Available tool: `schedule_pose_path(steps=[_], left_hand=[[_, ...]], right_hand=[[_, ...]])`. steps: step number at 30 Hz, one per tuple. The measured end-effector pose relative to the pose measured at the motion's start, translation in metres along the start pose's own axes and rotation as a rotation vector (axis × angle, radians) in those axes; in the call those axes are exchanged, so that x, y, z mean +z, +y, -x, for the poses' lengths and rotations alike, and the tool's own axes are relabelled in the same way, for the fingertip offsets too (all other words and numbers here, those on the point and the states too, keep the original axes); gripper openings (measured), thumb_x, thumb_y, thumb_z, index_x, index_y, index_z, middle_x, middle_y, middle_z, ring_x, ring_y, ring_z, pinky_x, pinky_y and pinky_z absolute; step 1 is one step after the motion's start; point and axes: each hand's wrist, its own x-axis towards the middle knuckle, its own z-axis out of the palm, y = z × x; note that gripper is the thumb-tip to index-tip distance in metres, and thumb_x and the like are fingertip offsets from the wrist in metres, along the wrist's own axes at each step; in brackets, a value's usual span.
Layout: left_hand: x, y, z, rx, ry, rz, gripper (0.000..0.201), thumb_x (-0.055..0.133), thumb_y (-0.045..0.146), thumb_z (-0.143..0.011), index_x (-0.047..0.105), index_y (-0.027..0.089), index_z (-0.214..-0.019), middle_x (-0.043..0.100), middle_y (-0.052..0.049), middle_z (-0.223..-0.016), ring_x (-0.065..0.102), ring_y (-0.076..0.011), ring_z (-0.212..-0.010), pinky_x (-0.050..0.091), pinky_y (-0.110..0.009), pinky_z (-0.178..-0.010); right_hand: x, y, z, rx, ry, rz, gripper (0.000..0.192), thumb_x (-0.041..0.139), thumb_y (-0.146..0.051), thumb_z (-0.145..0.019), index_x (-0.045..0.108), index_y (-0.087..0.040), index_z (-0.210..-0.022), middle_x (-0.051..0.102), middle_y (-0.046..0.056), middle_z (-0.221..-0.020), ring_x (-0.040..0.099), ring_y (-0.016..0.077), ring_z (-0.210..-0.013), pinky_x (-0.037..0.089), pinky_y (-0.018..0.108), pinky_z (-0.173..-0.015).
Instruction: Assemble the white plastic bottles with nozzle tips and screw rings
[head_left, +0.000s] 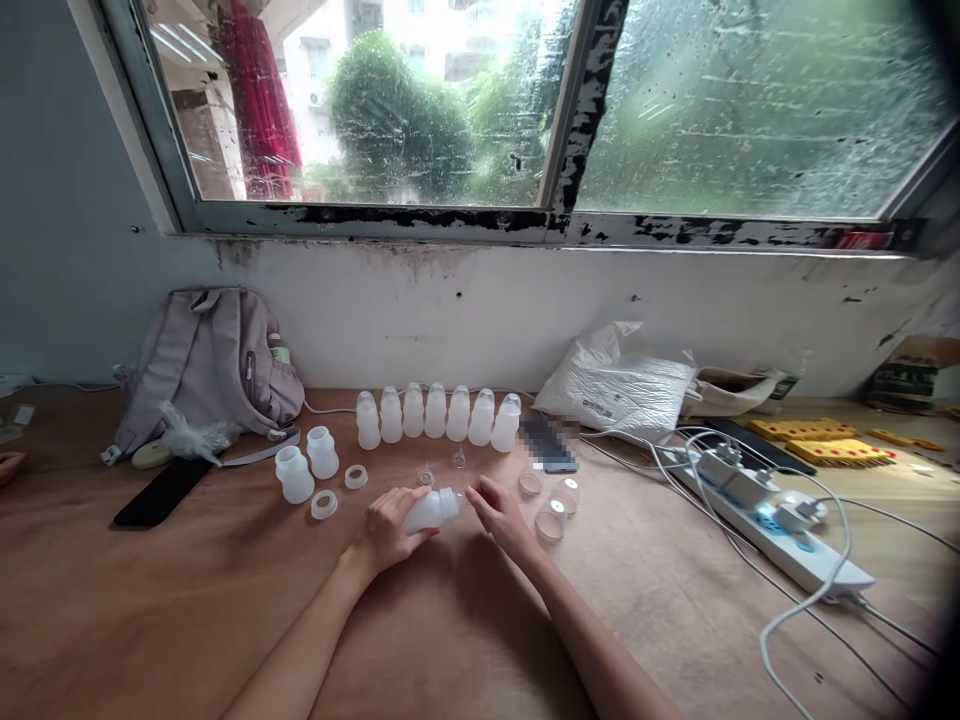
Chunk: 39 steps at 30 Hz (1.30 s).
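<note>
My left hand is wrapped round a frosted white baby bottle, tilted so that its top points right. The fingertips of my right hand are pinched at the clear teat on that end. Behind my hands a loose teat stands on the table, and another teat lies nearer. To the left are two open bottles without tops and two white collar rings. Right of my right hand lie clear domed caps and a ring-like piece.
Several capped bottles stand in a curved row at the back. A backpack and a black phone are on the left. At right are a silver bag, a partly blurred phone, a power strip with cables and yellow parts.
</note>
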Motion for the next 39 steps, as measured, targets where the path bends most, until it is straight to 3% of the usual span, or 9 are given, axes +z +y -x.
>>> schedule_pose_path(steps=[4,7,10,12,17,22,27,32,39], left_hand=[[-0.001,0.006,-0.003,-0.165,-0.014,0.232,0.047,0.061,0.041,-0.066,0.050,0.022,-0.108,0.060,-0.007,-0.099,0.055,-0.0220,-0.089,0.043,-0.034,-0.078],[-0.003,0.016,-0.007,-0.400,-0.115,0.667,0.041,0.053,0.047,-0.071,0.053,0.016,-0.098,0.061,-0.007,-0.087,0.058,-0.0187,-0.075,0.045,-0.028,-0.065],[-0.004,0.028,-0.009,-0.552,-0.248,1.034,0.044,0.044,0.051,-0.076,0.051,0.013,-0.096,0.060,-0.006,-0.077,0.056,-0.0144,-0.058,0.043,-0.025,-0.051],[-0.003,0.034,-0.009,-0.559,-0.204,1.013,0.044,0.049,0.051,-0.073,0.052,0.013,-0.096,0.061,-0.006,-0.079,0.057,-0.0160,-0.062,0.044,-0.026,-0.054],[-0.003,0.041,-0.009,-0.531,0.063,0.620,0.045,0.061,0.047,-0.064,0.053,0.019,-0.098,0.061,-0.005,-0.090,0.056,-0.0205,-0.082,0.043,-0.029,-0.071],[-0.002,0.041,-0.008,-0.656,-0.295,1.241,0.050,0.042,0.055,-0.075,0.052,0.011,-0.098,0.059,-0.009,-0.081,0.054,-0.0137,-0.056,0.040,-0.023,-0.046],[0.001,0.047,0.000,-0.716,-0.552,1.623,0.056,0.045,0.056,-0.072,0.049,0.008,-0.102,0.060,-0.012,-0.077,0.055,-0.0126,-0.053,0.040,-0.022,-0.048],[0.001,0.057,-0.002,-0.714,-0.519,1.451,0.035,0.057,0.036,-0.070,0.050,0.013,-0.096,0.056,-0.004,-0.071,0.053,-0.0116,-0.052,0.040,-0.023,-0.048],[0.007,0.068,-0.005,-0.512,-0.209,0.812,0.040,0.062,0.032,-0.065,0.053,0.016,-0.100,0.058,-0.002,-0.079,0.053,-0.0146,-0.067,0.040,-0.022,-0.057]], right_hand=[[0.001,0.000,0.000,-0.044,-0.004,0.028,0.040,0.050,-0.050,-0.073,0.043,-0.018,-0.050,0.037,-0.004,-0.047,0.034,0.0091,-0.045,0.027,0.022,-0.042],[0.001,-0.010,0.002,0.036,-0.102,-0.219,0.027,0.054,-0.045,-0.073,0.057,-0.021,-0.082,0.056,0.000,-0.070,0.050,0.0129,-0.061,0.039,0.023,-0.052],[0.002,-0.021,0.006,0.115,-0.323,-0.446,0.040,0.059,-0.040,-0.070,0.054,-0.022,-0.105,0.059,0.006,-0.096,0.054,0.0183,-0.085,0.043,0.030,-0.071],[0.004,-0.023,0.007,0.150,-0.366,-0.499,0.040,0.061,-0.040,-0.068,0.057,-0.019,-0.102,0.060,0.008,-0.097,0.054,0.0205,-0.088,0.042,0.033,-0.076],[0.007,-0.015,0.007,0.176,-0.166,-0.462,0.036,0.066,-0.036,-0.065,0.060,-0.018,-0.095,0.061,0.008,-0.098,0.053,0.0225,-0.092,0.042,0.034,-0.078],[0.011,-0.024,0.012,0.196,-0.308,-0.622,0.044,0.061,-0.040,-0.069,0.053,-0.024,-0.108,0.057,0.009,-0.110,0.050,0.0232,-0.102,0.041,0.036,-0.081],[0.016,-0.033,0.021,0.217,-0.419,-0.701,0.043,0.057,-0.045,-0.067,0.055,-0.022,-0.103,0.054,0.010,-0.114,0.047,0.0244,-0.109,0.039,0.037,-0.085],[0.018,-0.030,0.023,0.256,-0.301,-0.606,0.020,0.058,-0.038,-0.069,0.053,-0.020,-0.077,0.063,0.008,-0.097,0.055,0.0237,-0.095,0.044,0.034,-0.075],[0.019,-0.027,0.019,0.151,-0.217,-0.487,0.018,0.060,-0.034,-0.070,0.053,-0.018,-0.075,0.065,0.006,-0.082,0.057,0.0209,-0.087,0.043,0.030,-0.072]])
